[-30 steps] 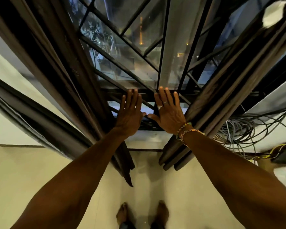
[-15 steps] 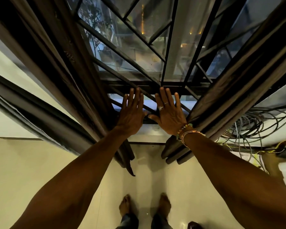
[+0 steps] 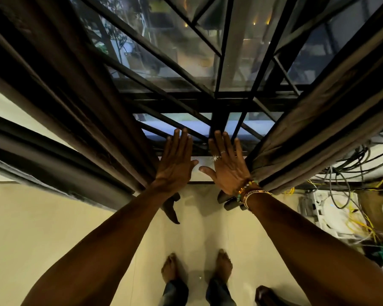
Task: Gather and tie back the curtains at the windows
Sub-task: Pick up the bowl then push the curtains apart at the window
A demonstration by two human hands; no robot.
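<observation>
Two dark brown curtains hang at a black-barred window (image 3: pixel 221 102). The left curtain (image 3: pixel 80 102) is bunched in folds on the left; the right curtain (image 3: pixel 318 129) is bunched on the right. Between them my left hand (image 3: pixel 175 164) and my right hand (image 3: pixel 228 168) are stretched out flat, fingers straight, backs toward me, thumbs almost meeting. Neither hand holds anything. My right hand, with rings and beaded bracelets, lies close beside the right curtain's inner edge. My left wrist is next to the left curtain's lower edge.
A further dark curtain (image 3: pixel 42 160) hangs at the far left against a pale wall. A tangle of cables (image 3: pixel 352 173) and white boxes (image 3: pixel 332 213) lies on the floor to the right. My bare feet (image 3: pixel 197 266) stand on the pale tiled floor.
The view has tilted down, so more floor and my feet show. Both hands stay flat and side by side between the curtains, a little lower against the window.
</observation>
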